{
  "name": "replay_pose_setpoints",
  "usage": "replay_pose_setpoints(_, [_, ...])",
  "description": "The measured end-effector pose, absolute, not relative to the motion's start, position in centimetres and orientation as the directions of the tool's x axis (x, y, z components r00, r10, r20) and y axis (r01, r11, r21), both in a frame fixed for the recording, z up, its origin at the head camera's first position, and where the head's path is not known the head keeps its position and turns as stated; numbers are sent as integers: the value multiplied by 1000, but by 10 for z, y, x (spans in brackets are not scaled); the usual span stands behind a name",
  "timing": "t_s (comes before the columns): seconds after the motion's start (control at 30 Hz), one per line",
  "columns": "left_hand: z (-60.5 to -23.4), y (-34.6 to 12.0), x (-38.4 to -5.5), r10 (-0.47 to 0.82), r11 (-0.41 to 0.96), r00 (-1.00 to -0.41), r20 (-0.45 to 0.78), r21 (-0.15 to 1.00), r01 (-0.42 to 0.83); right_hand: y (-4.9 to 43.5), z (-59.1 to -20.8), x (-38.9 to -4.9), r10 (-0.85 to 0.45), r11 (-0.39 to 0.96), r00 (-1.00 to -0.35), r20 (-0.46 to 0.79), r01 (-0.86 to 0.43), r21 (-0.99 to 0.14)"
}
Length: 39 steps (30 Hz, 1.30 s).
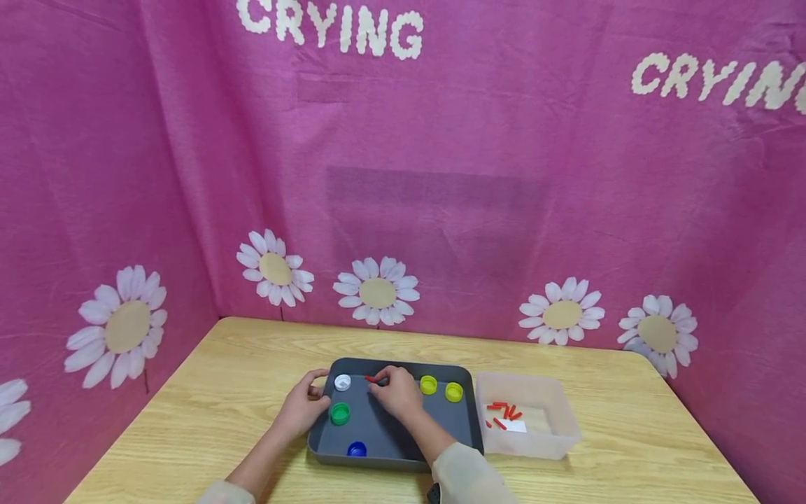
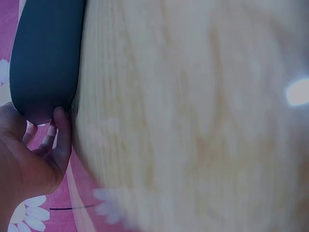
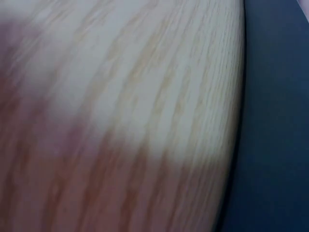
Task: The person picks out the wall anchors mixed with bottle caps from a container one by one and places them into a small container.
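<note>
In the head view my right hand [image 1: 401,396] is over the back part of a dark grey tray [image 1: 393,463], pinching a small red stick [image 1: 370,379] between thumb and fingers. My left hand [image 1: 303,407] grips the tray's left wall near the back corner; the left wrist view shows thumb and fingers of that hand [image 2: 38,159] at the tray's end [image 2: 46,63]. Bottle caps lie in the tray: a white cap [image 1: 343,382], a green cap [image 1: 340,414], a blue cap [image 1: 357,449] and two yellow caps [image 1: 428,385]. The right wrist view shows no hand.
Against the tray's right side stands a translucent plastic box [image 1: 535,446] with several red sticks [image 1: 499,424] and a white piece [image 1: 515,426] inside. The wooden table [image 1: 636,434] carries everything. A pink flowered curtain [image 1: 441,231] hangs behind and at the sides.
</note>
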State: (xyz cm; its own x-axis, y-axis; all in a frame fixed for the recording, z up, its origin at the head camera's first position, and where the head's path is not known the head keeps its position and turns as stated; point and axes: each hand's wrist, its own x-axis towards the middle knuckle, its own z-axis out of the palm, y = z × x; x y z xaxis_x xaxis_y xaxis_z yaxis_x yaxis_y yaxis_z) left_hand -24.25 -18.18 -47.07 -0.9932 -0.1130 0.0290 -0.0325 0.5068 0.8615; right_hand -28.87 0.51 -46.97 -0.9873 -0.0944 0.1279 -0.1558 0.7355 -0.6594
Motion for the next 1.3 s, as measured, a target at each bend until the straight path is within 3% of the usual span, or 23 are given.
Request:
replay_pose_setpoints(0.73, [-470, -182, -241, -106, 491, -993, 48, 871, -10, -10, -476, -293, -39, 846, -989, 144, -109, -522])
replay_pose_setpoints(1.3, [-469, -184, -240, -100, 502, -995, 27, 865, -27, -8, -475, -290, -35, 824, -984, 174, -127, -552])
